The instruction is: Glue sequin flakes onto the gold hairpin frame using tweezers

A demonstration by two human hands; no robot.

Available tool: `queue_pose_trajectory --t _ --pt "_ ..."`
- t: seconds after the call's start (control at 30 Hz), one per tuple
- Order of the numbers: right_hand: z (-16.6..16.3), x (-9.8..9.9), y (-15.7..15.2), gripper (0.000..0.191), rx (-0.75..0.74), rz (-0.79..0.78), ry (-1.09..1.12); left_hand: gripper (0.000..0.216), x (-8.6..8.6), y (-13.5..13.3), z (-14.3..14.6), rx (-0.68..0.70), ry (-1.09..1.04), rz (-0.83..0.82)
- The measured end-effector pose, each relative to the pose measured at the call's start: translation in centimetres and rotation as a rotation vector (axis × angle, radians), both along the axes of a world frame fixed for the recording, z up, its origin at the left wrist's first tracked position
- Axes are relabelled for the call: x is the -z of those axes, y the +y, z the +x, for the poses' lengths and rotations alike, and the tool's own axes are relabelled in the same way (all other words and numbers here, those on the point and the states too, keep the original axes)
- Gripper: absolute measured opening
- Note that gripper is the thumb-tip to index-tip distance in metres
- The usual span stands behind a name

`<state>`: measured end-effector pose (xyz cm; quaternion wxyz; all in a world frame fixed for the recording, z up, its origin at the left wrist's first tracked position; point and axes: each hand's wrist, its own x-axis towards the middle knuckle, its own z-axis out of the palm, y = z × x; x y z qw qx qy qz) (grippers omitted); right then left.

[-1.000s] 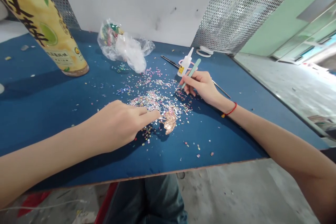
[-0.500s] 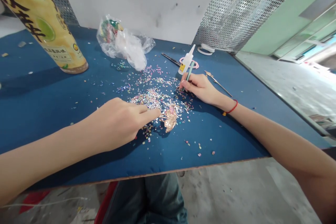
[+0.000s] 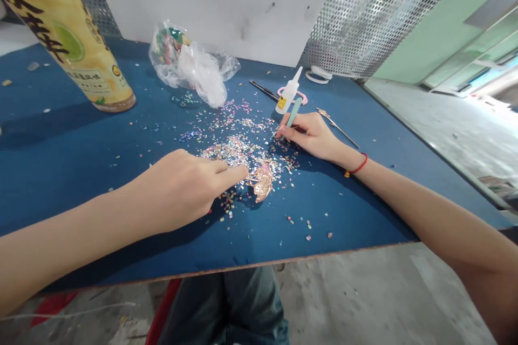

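Note:
My left hand point(image 3: 186, 191) rests on the blue table point(image 3: 73, 172), fingers curled, its index finger and thumb pinching the edge of a rose-gold metal ornament point(image 3: 262, 182). The ornament lies in a heap of small glittery flakes point(image 3: 238, 143). My right hand point(image 3: 311, 133) is closed round pale green tweezers point(image 3: 294, 112), whose tip points down into the flakes at the heap's right side. A red cord circles my right wrist.
A small white glue bottle point(image 3: 289, 94) stands just behind my right hand, over a pink ring. A thin metal hairpin point(image 3: 338, 128) lies to its right. A crumpled plastic bag point(image 3: 194, 73) sits at the back, a tall yellow can point(image 3: 68, 38) at far left. The table's front edge is near my knees.
My right hand has drawn slightly left and down toward the flakes, and the tweezers now stand steeper. My left hand and the ornament have stayed put.

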<state>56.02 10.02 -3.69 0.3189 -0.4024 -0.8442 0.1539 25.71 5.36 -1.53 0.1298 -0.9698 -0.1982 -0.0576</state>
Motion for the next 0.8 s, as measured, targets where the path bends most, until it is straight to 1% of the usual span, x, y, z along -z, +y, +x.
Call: queue_pose_trajectory --t 0.27,0.37,0.5,0.57,0.7,0.8 --pt "0.4 0.2 0.2 0.046 0.05 -0.083 0.057 0.046 0.0 0.0 0.0 -0.003 0.005 -0.003" --pt "0.0 0.0 0.0 0.045 0.092 -0.121 0.161 0.045 -0.1 0.0 0.0 -0.01 0.011 0.0" --pt "-1.9 -0.9 -1.9 0.039 0.138 -0.264 0.511 0.046 -0.1 0.0 0.1 -0.015 0.014 0.003" --pt "-3.3 -1.3 -3.3 0.035 0.118 -0.318 0.616 0.046 -0.1 0.0 0.2 -0.015 0.02 -0.006" --pt "-5.5 -1.5 -5.8 0.033 0.071 -0.427 0.7 0.043 -0.1 0.0 0.2 -0.02 0.057 -0.031" --pt "-6.2 -1.2 -6.7 0.033 0.065 -0.478 0.698 0.039 0.0 0.0 0.3 -0.024 0.059 -0.042"
